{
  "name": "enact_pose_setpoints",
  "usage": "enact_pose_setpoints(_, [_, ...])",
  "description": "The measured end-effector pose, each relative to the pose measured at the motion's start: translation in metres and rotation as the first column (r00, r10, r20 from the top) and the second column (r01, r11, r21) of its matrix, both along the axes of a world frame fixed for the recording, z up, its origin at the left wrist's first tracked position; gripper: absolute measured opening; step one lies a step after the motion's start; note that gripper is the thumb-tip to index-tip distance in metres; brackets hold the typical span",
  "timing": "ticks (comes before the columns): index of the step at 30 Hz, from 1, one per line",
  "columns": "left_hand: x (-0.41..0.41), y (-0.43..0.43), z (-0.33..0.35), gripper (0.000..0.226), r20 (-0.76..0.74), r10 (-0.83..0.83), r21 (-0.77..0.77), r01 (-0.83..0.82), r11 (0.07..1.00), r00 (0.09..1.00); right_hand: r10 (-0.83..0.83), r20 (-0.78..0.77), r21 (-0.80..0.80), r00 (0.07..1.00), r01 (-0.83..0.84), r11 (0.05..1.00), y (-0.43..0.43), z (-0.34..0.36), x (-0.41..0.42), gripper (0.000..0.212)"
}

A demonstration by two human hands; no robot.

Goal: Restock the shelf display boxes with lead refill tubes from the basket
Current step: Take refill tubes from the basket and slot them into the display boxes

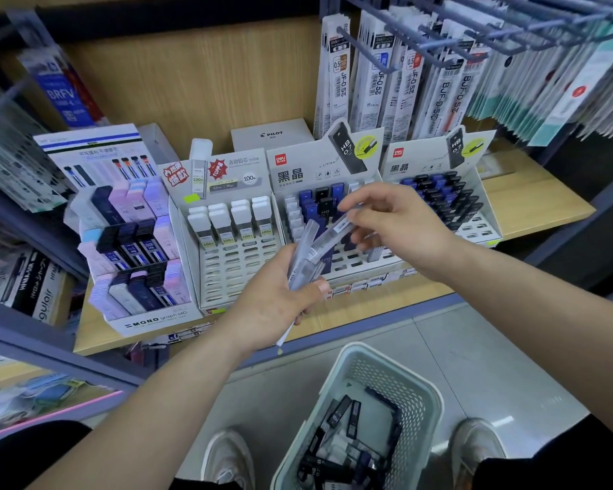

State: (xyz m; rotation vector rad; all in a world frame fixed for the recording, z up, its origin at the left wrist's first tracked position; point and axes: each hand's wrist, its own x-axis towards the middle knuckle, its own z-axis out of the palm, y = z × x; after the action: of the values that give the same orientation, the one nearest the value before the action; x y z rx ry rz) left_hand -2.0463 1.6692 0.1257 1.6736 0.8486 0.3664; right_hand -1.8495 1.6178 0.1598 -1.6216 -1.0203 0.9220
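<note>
My left hand [276,298] grips a bundle of clear lead refill tubes [307,258] above the shelf's front edge. My right hand [393,221] pinches the upper end of one clear tube [337,229] from that bundle. Both hands hover in front of a grey display box [333,160] holding blue, black and white tubes. To its left stands a box [227,249] with two rows of white-capped tubes and many bare slots. A pale basket [418,394] with several dark tubes [340,415] sits on the floor between my feet.
A third display box [439,160] full of dark tubes stands at the right. A tiered MONO box [149,321] stands at the left. Packets of pen refills [404,79] hang on metal hooks above. The wooden shelf [531,203] ends at the right.
</note>
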Motion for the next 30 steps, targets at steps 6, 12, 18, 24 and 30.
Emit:
enact_pose_setpoints(6, [-0.002,0.004,-0.001,0.036,0.042,0.071,0.018,-0.072,0.997,0.997,0.049,-0.027,0.048,0.998,-0.048,0.998,-0.006,-0.001,0.004,0.009])
enact_pose_setpoints(12, [-0.002,0.006,-0.002,0.039,0.062,0.086,0.009,-0.087,0.996,0.994,0.168,0.109,-0.018,0.98,-0.167,0.986,-0.011,-0.002,0.002,0.026])
enact_pose_setpoints(18, [-0.001,0.005,-0.002,0.033,0.046,0.077,-0.013,-0.076,0.997,0.996,0.153,0.378,-0.022,0.913,-0.156,0.987,-0.01,0.0,0.008,0.011])
enact_pose_setpoints(24, [-0.001,0.008,0.003,0.025,0.107,0.135,-0.074,-0.127,0.989,0.985,0.164,0.275,-0.065,0.947,-0.152,0.986,-0.015,-0.002,0.011,0.021])
enact_pose_setpoints(30, [0.0,0.012,0.005,0.02,0.148,0.211,-0.094,-0.198,0.976,0.966,0.218,0.096,-0.092,0.971,-0.21,0.973,-0.015,-0.006,0.002,0.009])
